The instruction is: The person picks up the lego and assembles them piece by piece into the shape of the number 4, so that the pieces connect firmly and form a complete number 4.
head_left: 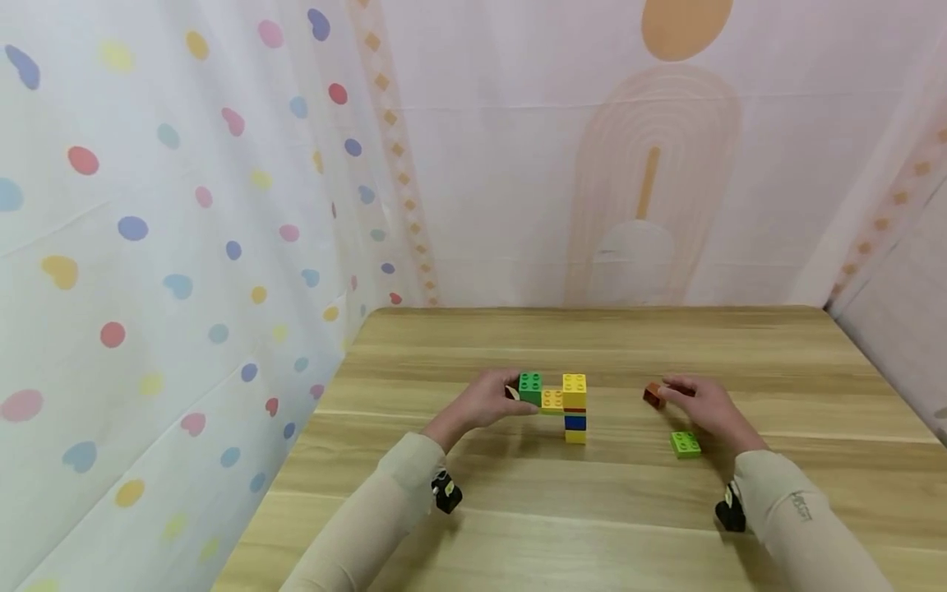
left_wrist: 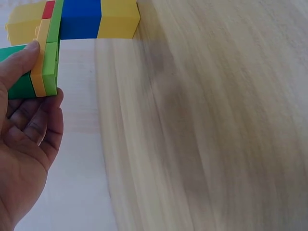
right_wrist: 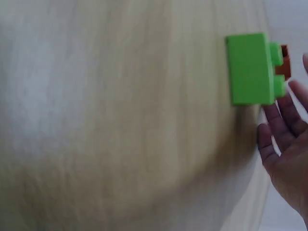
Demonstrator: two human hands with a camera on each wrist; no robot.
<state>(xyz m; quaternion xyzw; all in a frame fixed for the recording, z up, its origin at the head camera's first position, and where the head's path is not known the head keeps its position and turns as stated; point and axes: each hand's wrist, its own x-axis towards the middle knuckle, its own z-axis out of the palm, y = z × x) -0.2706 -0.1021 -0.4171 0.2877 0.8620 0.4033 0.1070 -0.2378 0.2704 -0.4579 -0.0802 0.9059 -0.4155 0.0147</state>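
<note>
My left hand [head_left: 491, 399] pinches one end of a model of joined toy building blocks, thumb on the top side and fingers underneath. A dark green block [head_left: 529, 386] is at the held end, on an orange-yellow block [head_left: 552, 400] over a lime layer [left_wrist: 50, 72]. The other end is a column of yellow, red, blue and yellow, topped by a yellow block [head_left: 574, 389]. My right hand [head_left: 706, 403] reaches over a small reddish-brown block [head_left: 653, 395], fingers spread; whether they touch it cannot be told. Nearer me lies a loose lime green block [head_left: 685, 445], studs up.
The wood-grain table [head_left: 629, 526] ends at a patterned curtain [head_left: 503, 205] behind and a dotted curtain [head_left: 222, 288] on the left. A small black device [head_left: 446, 492] is strapped to the left wrist, another black device [head_left: 731, 510] to the right.
</note>
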